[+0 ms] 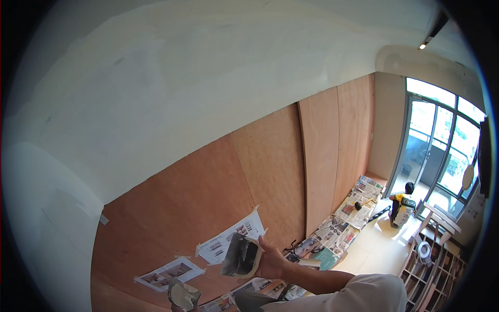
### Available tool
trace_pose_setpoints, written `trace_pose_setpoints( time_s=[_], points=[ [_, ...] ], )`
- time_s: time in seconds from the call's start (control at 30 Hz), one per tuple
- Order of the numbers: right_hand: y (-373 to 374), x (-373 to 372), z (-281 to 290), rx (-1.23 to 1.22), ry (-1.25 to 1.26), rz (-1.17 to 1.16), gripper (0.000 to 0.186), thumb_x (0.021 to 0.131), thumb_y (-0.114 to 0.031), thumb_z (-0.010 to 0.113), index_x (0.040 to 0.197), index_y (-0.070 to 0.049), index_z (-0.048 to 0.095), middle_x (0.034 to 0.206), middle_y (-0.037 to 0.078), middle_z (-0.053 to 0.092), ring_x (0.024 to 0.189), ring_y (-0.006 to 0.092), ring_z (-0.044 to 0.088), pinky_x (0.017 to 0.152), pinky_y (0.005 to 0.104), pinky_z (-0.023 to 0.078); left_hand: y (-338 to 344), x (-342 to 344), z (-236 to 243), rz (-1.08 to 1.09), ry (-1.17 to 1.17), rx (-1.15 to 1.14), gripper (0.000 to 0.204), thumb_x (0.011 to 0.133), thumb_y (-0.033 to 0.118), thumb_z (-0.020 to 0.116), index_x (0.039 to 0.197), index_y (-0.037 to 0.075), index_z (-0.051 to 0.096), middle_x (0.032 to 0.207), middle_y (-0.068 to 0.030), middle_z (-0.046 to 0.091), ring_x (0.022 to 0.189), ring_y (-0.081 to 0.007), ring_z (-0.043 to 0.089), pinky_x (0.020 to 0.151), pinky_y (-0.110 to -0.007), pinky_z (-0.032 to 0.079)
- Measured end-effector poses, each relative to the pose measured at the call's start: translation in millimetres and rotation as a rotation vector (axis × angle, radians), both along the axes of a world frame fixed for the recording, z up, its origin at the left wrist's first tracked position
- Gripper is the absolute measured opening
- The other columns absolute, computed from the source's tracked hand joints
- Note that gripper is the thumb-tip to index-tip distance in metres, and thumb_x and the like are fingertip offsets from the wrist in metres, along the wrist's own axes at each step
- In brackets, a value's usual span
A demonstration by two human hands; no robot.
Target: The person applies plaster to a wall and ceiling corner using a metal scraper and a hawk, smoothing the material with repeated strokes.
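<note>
My right hand (270, 261) grips a wide putty knife (241, 256) by its pale edge. The knife's flat rectangular face is dark grey and smeared, and it is tilted in front of the plywood-clad wall. At the bottom edge, my left hand (178, 309) shows only in part, closed on a smaller scraper (184, 295) with pale grey putty on its blade. Behind the tools, two printed sheets are taped to the wood, the upper sheet (228, 240) near the wide knife and the lower sheet (167, 274) near the scraper. Above spreads a patchy pale plastered surface (208, 78).
Newspaper (332, 234) covers a long ledge along the plywood wall (182, 197), with a mallet (364, 204) lying on it. A person in a yellow top (402, 205) crouches by the glass doors (421, 140). A wooden shelving frame (436, 270) stands at lower right.
</note>
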State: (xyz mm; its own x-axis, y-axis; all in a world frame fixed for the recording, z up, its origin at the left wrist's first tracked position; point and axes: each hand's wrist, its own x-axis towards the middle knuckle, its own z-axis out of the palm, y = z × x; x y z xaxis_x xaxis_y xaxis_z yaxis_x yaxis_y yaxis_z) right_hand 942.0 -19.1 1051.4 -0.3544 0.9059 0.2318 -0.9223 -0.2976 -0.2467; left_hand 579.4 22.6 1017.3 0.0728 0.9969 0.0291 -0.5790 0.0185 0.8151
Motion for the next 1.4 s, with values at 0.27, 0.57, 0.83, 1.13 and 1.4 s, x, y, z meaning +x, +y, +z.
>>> trace_pose_setpoints(
  time_s=[0.27, 0.57, 0.83, 1.13, 1.4],
  points=[
    [-10, 5, 9, -0.042, 0.031, -0.073, 0.084, 0.096, -0.070, 0.048, 0.159, -0.018, 0.033, 0.161, 0.018, 0.036, 0.145, 0.0468, 0.037, 0.111, 0.0741, 0.033, -24, 33, 45, 0.186, 0.832, 0.388, 0.053, 0.097, 0.021, 0.068, 0.143, 0.000, 0.053, 0.140, -0.0159, 0.059, 0.128, -0.0276, 0.057, 0.105, -0.036, 0.048],
    [-17, 4, 14, 0.067, 0.212, -0.068, 0.085, 0.095, -0.070, 0.050, 0.161, -0.020, 0.031, 0.165, 0.014, 0.031, 0.151, 0.0392, 0.030, 0.120, 0.0679, 0.023, 7, 22, 24, 0.009, 0.320, 0.166, 0.049, 0.099, 0.021, 0.063, 0.143, 0.001, 0.053, 0.139, -0.0147, 0.060, 0.126, -0.0287, 0.058, 0.105, -0.040, 0.050],
    [-16, 2, 21, 0.115, 0.213, -0.072, 0.089, 0.092, -0.064, 0.060, 0.161, -0.018, 0.029, 0.166, 0.017, 0.028, 0.151, 0.0471, 0.026, 0.122, 0.0689, 0.020, 35, 37, 16, -0.096, -0.024, 0.020, 0.046, 0.100, 0.020, 0.059, 0.142, 0.002, 0.053, 0.138, -0.0136, 0.060, 0.124, -0.0296, 0.060, 0.104, -0.044, 0.051],
    [-8, -4, 21, 0.217, 0.139, -0.127, 0.103, 0.080, -0.060, 0.076, 0.160, -0.013, 0.030, 0.163, 0.022, 0.032, 0.147, 0.0520, 0.032, 0.119, 0.0722, 0.024, 41, 57, 27, -0.173, -0.280, -0.020, 0.039, 0.104, 0.020, 0.048, 0.139, 0.005, 0.055, 0.136, -0.0139, 0.063, 0.123, -0.0314, 0.063, 0.104, -0.049, 0.052],
    [-5, -13, 45, 0.127, -0.001, -0.227, 0.108, 0.071, -0.061, 0.082, 0.156, -0.010, 0.038, 0.156, 0.024, 0.043, 0.140, 0.0566, 0.039, 0.114, 0.0714, 0.032, 41, 49, 17, -0.066, -0.318, -0.129, 0.039, 0.104, 0.020, 0.047, 0.137, 0.003, 0.057, 0.132, -0.0140, 0.066, 0.119, -0.0307, 0.066, 0.103, -0.049, 0.054]
  ],
)
